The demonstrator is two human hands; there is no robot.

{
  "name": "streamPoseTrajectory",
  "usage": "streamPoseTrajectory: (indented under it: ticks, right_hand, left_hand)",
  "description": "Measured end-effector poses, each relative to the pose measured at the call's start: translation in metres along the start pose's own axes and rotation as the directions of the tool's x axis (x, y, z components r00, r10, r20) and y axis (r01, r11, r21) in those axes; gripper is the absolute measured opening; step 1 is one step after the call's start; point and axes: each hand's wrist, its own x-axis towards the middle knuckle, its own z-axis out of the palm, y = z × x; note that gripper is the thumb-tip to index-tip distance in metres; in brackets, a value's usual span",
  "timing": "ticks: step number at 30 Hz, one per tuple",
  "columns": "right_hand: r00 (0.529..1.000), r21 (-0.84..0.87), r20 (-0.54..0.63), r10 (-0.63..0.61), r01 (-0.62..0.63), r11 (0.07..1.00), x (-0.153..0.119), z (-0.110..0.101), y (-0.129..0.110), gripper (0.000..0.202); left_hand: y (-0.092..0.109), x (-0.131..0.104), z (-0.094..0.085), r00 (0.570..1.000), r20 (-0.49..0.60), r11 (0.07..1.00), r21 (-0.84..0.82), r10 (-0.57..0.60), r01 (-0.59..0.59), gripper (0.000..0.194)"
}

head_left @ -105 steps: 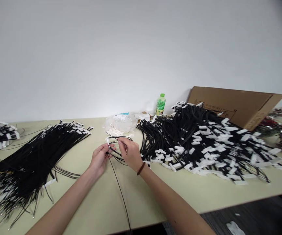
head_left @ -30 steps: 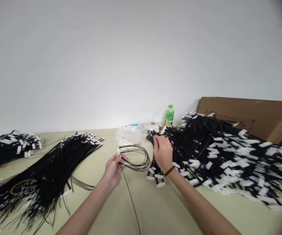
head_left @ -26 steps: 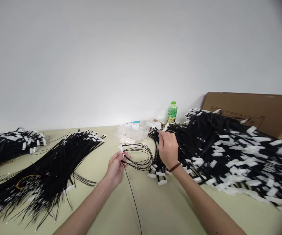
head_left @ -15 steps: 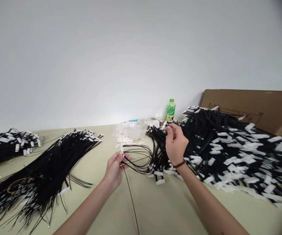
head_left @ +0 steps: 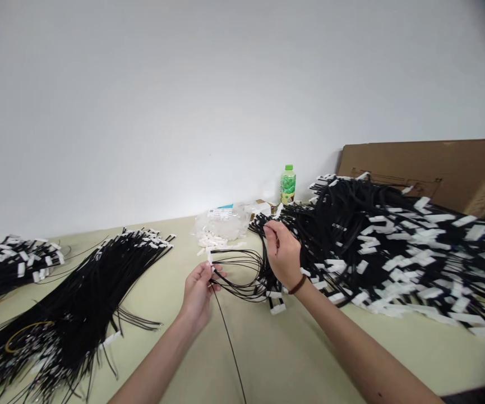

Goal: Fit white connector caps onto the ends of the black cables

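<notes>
My left hand pinches a white connector from which several black wires loop to the right. One thin black wire hangs from these fingers down toward the table's front edge. To the right, my right hand, with a brown band at its wrist, is closed with thumb and forefinger together. It is raised over the near end of the large heap of black cables with white connectors. Whatever sits between its fingertips is too small to make out.
Bundles of black cables lie on the left of the table. Behind my hands are a clear plastic bag with white connectors, a small box and a green-capped bottle. A cardboard box leans at the back right.
My right hand has moved left and slightly lower, toward the left hand, its fingers still pinched. My left hand keeps its grip on the connector. The view has shifted slightly.
</notes>
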Motion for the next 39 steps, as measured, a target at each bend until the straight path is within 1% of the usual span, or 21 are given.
streamPoseTrajectory:
  ticks: [3, 5, 7, 9, 10, 11, 13, 15, 16, 17, 18, 19, 22, 25, 27, 28, 29, 31, 34, 36, 39]
  right_hand:
    - [0.993, 0.026, 0.005, 0.121, -0.121, 0.992, 0.001, 0.0, -0.001, 0.018]
    - [0.974, 0.061, 0.012, 0.225, -0.225, 0.972, 0.002, 0.001, 0.001, 0.019]
    - [0.937, 0.156, 0.026, 0.349, -0.349, 0.924, 0.0, 0.004, 0.004, 0.021]
    - [0.871, 0.298, 0.05, 0.489, -0.48, 0.825, -0.003, 0.008, 0.008, 0.023]
    - [0.822, 0.372, 0.066, 0.565, -0.546, 0.75, -0.005, 0.011, 0.01, 0.024]
    - [0.76, 0.442, 0.092, 0.644, -0.611, 0.657, -0.007, 0.013, 0.011, 0.025]
    - [0.592, 0.545, 0.188, 0.784, -0.727, 0.418, -0.01, 0.017, 0.011, 0.026]
    - [0.421, 0.59, 0.306, 0.854, -0.788, 0.177, -0.012, 0.02, 0.008, 0.025]
    - [0.368, 0.595, 0.351, 0.861, -0.797, 0.098, -0.013, 0.021, 0.005, 0.024]
    - [0.345, 0.598, 0.377, 0.859, -0.799, 0.059, -0.015, 0.022, 0.002, 0.023]
    - [0.35, 0.597, 0.39, 0.852, -0.8, 0.056, -0.017, 0.023, -0.001, 0.023]
    - [0.375, 0.594, 0.39, 0.841, -0.8, 0.082, -0.019, 0.024, -0.005, 0.023]
    - [0.492, 0.559, 0.406, 0.77, -0.8, 0.216, -0.029, 0.027, -0.017, 0.028]
    - [0.613, 0.537, 0.444, 0.653, -0.766, 0.353, -0.036, 0.026, -0.031, 0.035]
    - [0.672, 0.542, 0.46, 0.58, -0.73, 0.416, -0.037, 0.023, -0.039, 0.036]
    - [0.688, 0.552, 0.471, 0.552, -0.718, 0.424, -0.036, 0.021, -0.042, 0.036]
    - [0.694, 0.566, 0.489, 0.528, -0.713, 0.414, -0.035, 0.019, -0.044, 0.036]
    - [0.676, 0.589, 0.54, 0.501, -0.729, 0.348, -0.032, 0.016, -0.047, 0.035]
    - [0.607, 0.593, 0.637, 0.476, -0.78, 0.201, -0.03, 0.015, -0.046, 0.034]
    - [0.561, 0.57, 0.697, 0.447, -0.811, 0.13, -0.03, 0.016, -0.043, 0.036]
    - [0.506, 0.5, 0.77, 0.388, -0.857, 0.126, -0.03, 0.018, -0.038, 0.041]
  left_hand:
    - [0.005, 0.003, -0.002, 0.998, -0.057, 0.998, -0.056, -0.003, -0.001, 0.015]
    - [0.011, 0.006, -0.005, 0.994, -0.106, 0.994, -0.104, 0.004, -0.015, 0.012]
    - [0.018, 0.01, -0.008, 0.989, -0.149, 0.987, -0.155, 0.014, -0.037, 0.016]
    - [0.023, 0.013, -0.01, 0.983, -0.183, 0.978, -0.203, 0.017, -0.054, 0.019]
    - [0.026, 0.014, -0.012, 0.98, -0.196, 0.973, -0.224, 0.015, -0.059, 0.02]
    - [0.027, 0.015, -0.013, 0.978, -0.21, 0.968, -0.243, 0.01, -0.063, 0.021]
    - [0.03, 0.016, -0.015, 0.972, -0.235, 0.959, -0.275, 0.001, -0.068, 0.021]
    - [0.031, 0.017, -0.016, 0.965, -0.261, 0.951, -0.297, -0.001, -0.079, 0.021]
    - [0.031, 0.017, -0.016, 0.962, -0.272, 0.948, -0.305, 0.0, -0.086, 0.021]
    - [0.031, 0.018, -0.017, 0.96, -0.282, 0.945, -0.312, 0.003, -0.095, 0.021]
    - [0.031, 0.018, -0.017, 0.957, -0.29, 0.943, -0.316, 0.009, -0.104, 0.021]
    - [0.031, 0.018, -0.018, 0.954, -0.299, 0.941, -0.319, 0.018, -0.117, 0.021]
    - [0.031, 0.018, -0.019, 0.947, -0.318, 0.939, -0.311, 0.044, -0.148, 0.021]
    - [0.031, 0.018, -0.019, 0.944, -0.325, 0.945, -0.289, 0.051, -0.15, 0.021]
    - [0.03, 0.019, -0.02, 0.941, -0.334, 0.948, -0.276, 0.059, -0.157, 0.021]
    - [0.028, 0.019, -0.019, 0.939, -0.336, 0.95, -0.265, 0.068, -0.163, 0.021]
    - [0.026, 0.019, -0.019, 0.939, -0.334, 0.953, -0.25, 0.078, -0.169, 0.021]
    - [0.022, 0.02, -0.018, 0.943, -0.322, 0.962, -0.22, 0.087, -0.164, 0.021]
    - [0.015, 0.02, -0.017, 0.949, -0.311, 0.97, -0.212, 0.053, -0.123, 0.021]
    - [0.013, 0.02, -0.017, 0.951, -0.306, 0.97, -0.212, 0.047, -0.117, 0.021]
    - [0.012, 0.02, -0.017, 0.954, -0.291, 0.972, -0.196, 0.066, -0.127, 0.019]
